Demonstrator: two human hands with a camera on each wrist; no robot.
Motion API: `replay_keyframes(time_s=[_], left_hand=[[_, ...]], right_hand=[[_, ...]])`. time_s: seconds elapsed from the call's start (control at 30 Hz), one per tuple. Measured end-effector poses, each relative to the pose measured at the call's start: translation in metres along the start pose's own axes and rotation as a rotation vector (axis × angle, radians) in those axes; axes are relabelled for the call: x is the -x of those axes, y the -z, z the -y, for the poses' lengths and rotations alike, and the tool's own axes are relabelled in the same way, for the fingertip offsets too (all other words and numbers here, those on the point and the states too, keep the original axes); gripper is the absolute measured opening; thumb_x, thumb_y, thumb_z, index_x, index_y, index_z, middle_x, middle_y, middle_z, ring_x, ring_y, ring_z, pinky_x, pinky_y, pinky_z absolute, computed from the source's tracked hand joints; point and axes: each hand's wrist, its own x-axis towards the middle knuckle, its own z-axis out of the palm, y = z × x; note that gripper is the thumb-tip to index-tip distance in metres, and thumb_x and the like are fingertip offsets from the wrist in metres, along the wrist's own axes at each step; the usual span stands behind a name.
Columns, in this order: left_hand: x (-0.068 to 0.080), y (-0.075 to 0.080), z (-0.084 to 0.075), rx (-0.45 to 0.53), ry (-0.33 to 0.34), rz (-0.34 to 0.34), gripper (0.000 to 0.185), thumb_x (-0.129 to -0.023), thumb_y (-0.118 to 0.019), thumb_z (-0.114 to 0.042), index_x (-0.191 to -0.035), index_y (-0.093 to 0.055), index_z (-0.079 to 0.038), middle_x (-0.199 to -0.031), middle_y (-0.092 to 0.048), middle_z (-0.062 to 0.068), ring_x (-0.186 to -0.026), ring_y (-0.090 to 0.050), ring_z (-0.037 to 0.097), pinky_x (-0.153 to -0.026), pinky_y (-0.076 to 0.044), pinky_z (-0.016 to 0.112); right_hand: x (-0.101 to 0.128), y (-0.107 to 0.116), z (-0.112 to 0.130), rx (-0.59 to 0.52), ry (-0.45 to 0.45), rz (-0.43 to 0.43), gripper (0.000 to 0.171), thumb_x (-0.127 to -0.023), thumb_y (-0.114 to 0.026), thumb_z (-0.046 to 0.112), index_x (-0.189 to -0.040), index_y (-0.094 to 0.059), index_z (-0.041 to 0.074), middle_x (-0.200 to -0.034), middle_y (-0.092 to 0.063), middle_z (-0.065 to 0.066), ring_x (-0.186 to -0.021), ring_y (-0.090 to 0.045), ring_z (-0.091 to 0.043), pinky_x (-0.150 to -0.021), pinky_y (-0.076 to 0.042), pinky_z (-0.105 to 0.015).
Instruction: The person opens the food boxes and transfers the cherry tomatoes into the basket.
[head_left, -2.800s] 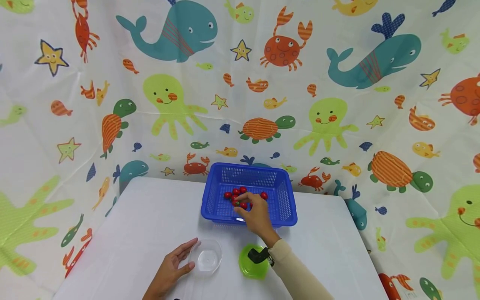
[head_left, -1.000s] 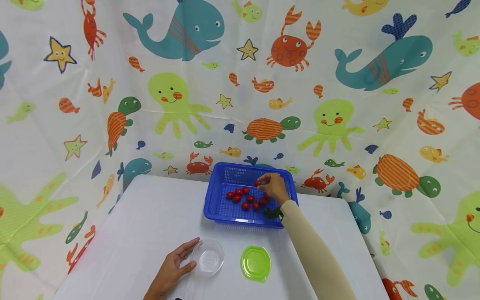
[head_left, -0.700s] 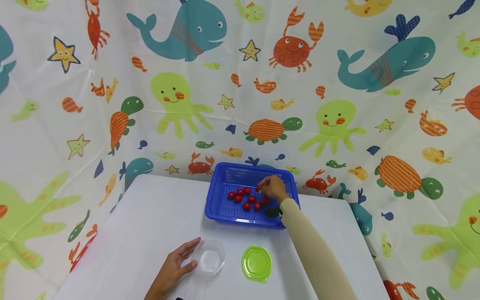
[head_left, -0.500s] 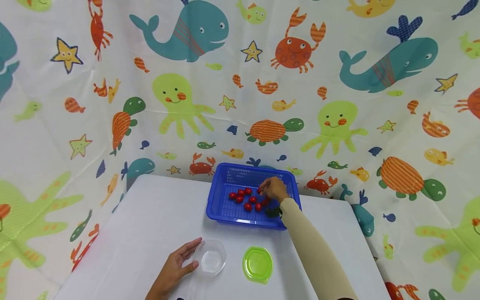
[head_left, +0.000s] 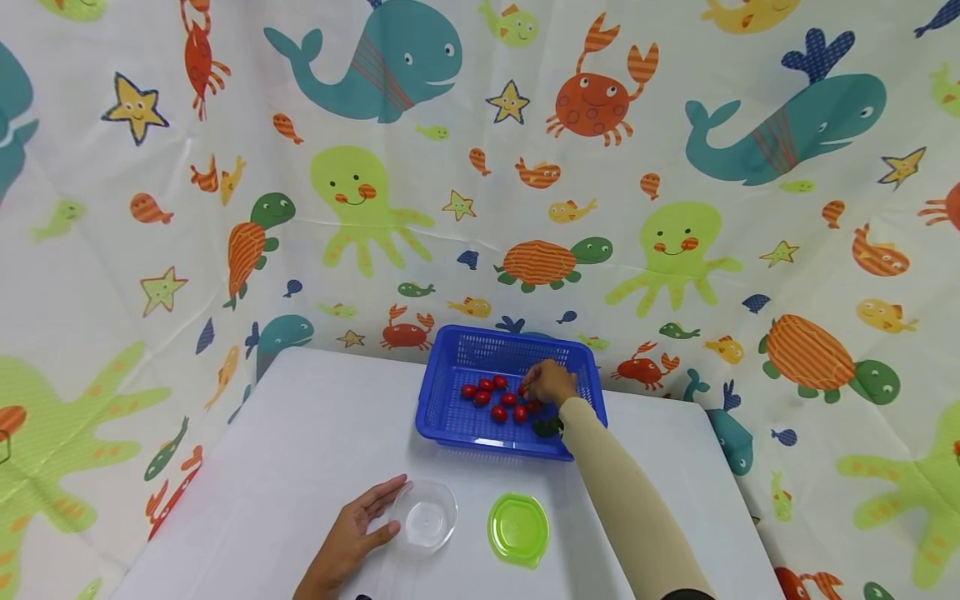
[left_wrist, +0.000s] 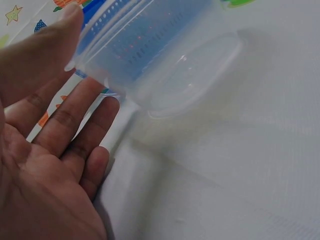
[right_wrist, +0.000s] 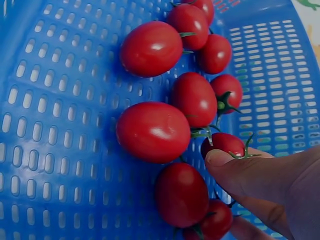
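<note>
Right hand down in the blue basket — pinching a cherry tomato. Left hand open, fingers flat against the clear plastic container — green lid just beyond.

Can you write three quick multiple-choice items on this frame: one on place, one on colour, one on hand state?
1. Where are the tomatoes?
A. in the blue basket
B. in the clear bowl
C. on the green lid

2. What colour is the lid on the table?
A. blue
B. green
C. red

3. What is the left hand doing?
A. pinching a tomato
B. lifting the lid
C. resting beside the clear bowl, fingers straight

Key:
1 A, the wrist view shows them on the perforated blue floor.
2 B, it lies bright green beside the bowl.
3 C, its fingers lie straight along the bowl, while the right hand pinches a tomato.
</note>
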Motion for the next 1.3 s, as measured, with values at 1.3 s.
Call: replay_keyframes(time_s=[1.3], left_hand=[[0.0, -0.004, 0.001, 0.068, -0.128, 0.007, 0.047, -0.107, -0.057, 0.001, -0.153, -0.05, 0.002, -0.154, -0.057, 0.026, -0.137, -0.062, 0.006, -0.108, -0.045, 0.011]], right_hand=[[0.132, 0.018, 0.021, -0.097, 0.272, -0.349, 0.04, -0.094, -0.082, 0.029, -0.133, -0.074, 0.022, -0.142, -0.069, -0.013, -0.139, -0.048, -0.04, -0.12, -0.027, -0.068]])
